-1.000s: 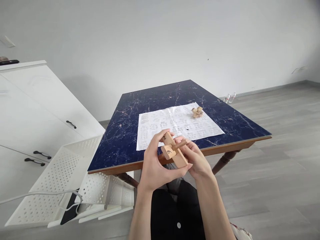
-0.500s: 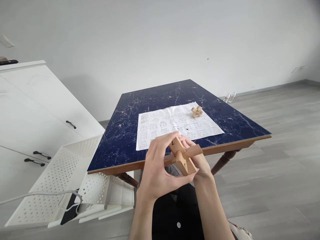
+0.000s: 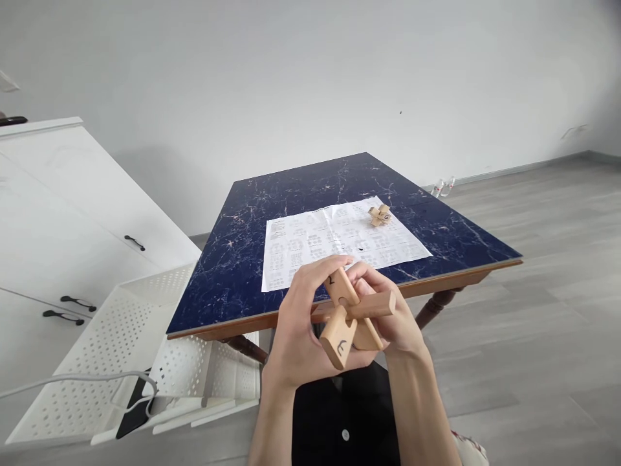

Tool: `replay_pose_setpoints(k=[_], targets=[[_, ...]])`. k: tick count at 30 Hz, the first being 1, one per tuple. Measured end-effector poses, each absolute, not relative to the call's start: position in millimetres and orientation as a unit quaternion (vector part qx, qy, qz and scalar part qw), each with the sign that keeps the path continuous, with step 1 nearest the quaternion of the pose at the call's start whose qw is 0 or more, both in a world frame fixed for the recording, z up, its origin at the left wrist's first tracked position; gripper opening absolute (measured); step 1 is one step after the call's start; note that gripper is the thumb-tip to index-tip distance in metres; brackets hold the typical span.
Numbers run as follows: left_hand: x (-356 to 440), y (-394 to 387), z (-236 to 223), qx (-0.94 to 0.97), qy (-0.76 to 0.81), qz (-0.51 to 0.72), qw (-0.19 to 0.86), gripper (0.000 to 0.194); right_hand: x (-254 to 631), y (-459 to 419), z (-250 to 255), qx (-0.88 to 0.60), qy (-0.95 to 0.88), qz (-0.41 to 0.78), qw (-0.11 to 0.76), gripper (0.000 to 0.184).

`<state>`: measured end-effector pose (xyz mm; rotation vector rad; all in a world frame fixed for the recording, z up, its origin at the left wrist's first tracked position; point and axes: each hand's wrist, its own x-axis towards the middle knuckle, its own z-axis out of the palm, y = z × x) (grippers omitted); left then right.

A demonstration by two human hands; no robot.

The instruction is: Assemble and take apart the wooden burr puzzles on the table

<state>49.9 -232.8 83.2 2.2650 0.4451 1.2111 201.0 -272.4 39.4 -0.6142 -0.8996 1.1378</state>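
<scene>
Between my hands, in front of the table's near edge, is a wooden interlocking puzzle [image 3: 361, 310] made of crossed light-brown bars. Black marks show on two of its bars. My left hand [image 3: 295, 323] curls round the puzzle's left side, fingers at the top of one bar and thumb underneath. My right hand [image 3: 400, 317] is closed on the right side, its fingers partly hidden behind the bars. A second, assembled wooden puzzle [image 3: 380, 215] with letters on it sits on the printed sheet [image 3: 301, 243], towards its right end.
The sheet lies on a blue marble-patterned table [image 3: 301, 188] with a wooden edge. White perforated baskets [image 3: 92, 369] and a cable [image 3: 107, 374] are at lower left, beside a white cabinet [image 3: 63, 207]. Clear bottles [image 3: 442, 187] stand beyond the table's right side.
The held puzzle has turned, so the marked bar now points towards me and down, while another sticks out to the right. My left hand has shifted slightly round it.
</scene>
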Motion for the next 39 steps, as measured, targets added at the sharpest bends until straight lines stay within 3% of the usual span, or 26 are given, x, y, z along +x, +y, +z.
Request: replay_pose_setpoints(k=[10, 15, 21, 30, 35, 39], targets=[[46.1, -225.2, 71.1, 0.785, 0.236, 0.376, 0.433, 0.112, 197.7, -268.1, 36.7, -0.337, -0.387, 0.488, 0.706, 0.032], [44.7, -224.6, 69.1, 0.781, 0.278, 0.357, 0.431, 0.095, 196.4, -263.4, 33.1, -0.344, -0.368, 0.472, 0.724, 0.032], [42.4, -224.7, 67.4, 0.757, 0.303, 0.382, 0.435, 0.104, 196.1, -261.4, 32.7, -0.360, -0.351, 0.443, 0.742, 0.034], [44.7, -223.2, 69.3, 0.695, 0.369, 0.454, 0.417, 0.039, 192.2, -256.8, 31.7, -0.399, -0.376, 0.366, 0.752, 0.031], [47.9, -224.1, 70.5, 0.692, 0.385, 0.459, 0.403, 0.029, 190.1, -255.9, 30.7, -0.405, -0.405, 0.355, 0.739, 0.028], [45.6, -220.4, 66.1, 0.670, 0.396, 0.474, 0.412, 0.038, 189.8, -255.6, 28.4, -0.415, -0.416, 0.338, 0.735, 0.024]])
